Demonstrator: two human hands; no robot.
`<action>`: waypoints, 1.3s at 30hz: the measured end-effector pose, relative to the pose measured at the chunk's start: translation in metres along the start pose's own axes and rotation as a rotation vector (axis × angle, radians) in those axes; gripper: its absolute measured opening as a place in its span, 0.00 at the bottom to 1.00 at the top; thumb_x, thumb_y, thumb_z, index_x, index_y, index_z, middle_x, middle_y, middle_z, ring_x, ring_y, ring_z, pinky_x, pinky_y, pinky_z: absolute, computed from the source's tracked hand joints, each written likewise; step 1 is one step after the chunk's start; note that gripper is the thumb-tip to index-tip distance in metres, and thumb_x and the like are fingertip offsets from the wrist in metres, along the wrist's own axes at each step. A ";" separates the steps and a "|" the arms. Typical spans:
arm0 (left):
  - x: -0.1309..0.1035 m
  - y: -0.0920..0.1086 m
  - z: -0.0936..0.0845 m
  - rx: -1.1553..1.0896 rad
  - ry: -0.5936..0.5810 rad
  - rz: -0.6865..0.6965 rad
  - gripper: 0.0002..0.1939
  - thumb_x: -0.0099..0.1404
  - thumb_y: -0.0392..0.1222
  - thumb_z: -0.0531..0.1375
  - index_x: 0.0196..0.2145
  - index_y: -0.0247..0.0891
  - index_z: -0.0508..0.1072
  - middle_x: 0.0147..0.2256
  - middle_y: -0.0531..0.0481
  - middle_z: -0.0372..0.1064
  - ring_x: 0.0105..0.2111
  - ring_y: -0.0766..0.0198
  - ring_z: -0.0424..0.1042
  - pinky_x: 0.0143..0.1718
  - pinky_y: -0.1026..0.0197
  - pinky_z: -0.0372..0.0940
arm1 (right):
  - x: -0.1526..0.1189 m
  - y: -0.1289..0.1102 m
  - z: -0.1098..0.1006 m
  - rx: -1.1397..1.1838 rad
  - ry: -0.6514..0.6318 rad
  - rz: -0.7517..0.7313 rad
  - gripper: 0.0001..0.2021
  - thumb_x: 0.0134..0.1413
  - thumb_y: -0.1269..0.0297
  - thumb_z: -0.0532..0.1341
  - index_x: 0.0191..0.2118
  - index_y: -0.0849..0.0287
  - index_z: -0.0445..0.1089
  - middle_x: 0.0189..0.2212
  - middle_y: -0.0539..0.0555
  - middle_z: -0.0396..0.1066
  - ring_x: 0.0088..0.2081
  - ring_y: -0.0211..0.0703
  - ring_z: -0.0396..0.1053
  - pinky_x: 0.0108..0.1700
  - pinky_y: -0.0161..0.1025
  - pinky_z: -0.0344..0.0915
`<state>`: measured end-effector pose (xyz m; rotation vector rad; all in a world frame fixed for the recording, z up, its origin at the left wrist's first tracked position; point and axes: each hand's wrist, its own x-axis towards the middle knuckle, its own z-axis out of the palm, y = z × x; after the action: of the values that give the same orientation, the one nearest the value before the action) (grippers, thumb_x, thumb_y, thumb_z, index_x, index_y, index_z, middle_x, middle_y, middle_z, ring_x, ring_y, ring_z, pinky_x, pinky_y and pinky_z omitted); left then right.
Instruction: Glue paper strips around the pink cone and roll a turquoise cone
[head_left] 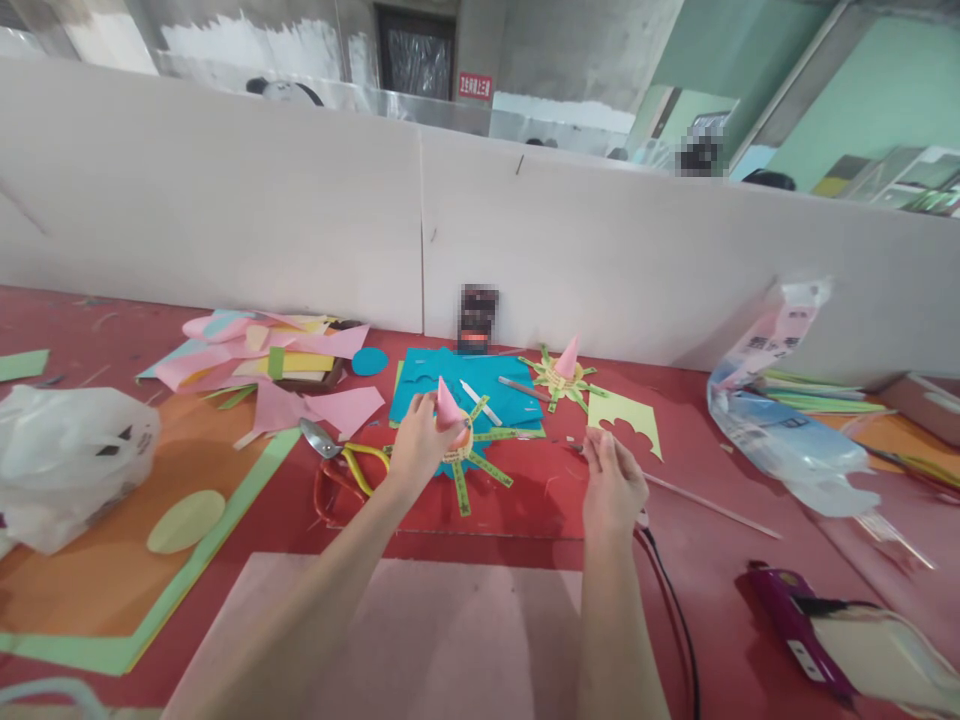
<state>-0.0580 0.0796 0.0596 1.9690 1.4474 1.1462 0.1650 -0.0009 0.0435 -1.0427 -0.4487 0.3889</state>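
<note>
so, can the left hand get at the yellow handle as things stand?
Probably, once its grip is freed: the left hand holds the pink cone. The yellow handle lies beside the wrist, nothing seen on top.

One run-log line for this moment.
left hand: pink cone in grip | right hand: fingers pinched, held item unclear | black cord beside right wrist | nearby: second pink cone, yellow-handled tool

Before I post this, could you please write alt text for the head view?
A person's left hand holds a pink-coned paper craft at a red table; the right hand is nearby, its grip unclear. Another craft and blue paper lie beyond.
</note>
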 end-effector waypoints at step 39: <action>-0.094 0.026 -0.018 0.058 -0.064 0.378 0.11 0.63 0.40 0.54 0.39 0.47 0.75 0.29 0.50 0.63 0.29 0.67 0.61 0.31 0.64 0.60 | -0.074 -0.007 0.042 -0.119 -1.211 0.967 0.12 0.47 0.55 0.60 0.29 0.57 0.59 0.16 0.43 0.61 0.15 0.31 0.61 0.14 0.27 0.49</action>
<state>-0.0680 -0.0187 0.0553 2.3667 1.1157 1.1888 0.0810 -0.0107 0.0556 -0.9917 -1.0208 1.9204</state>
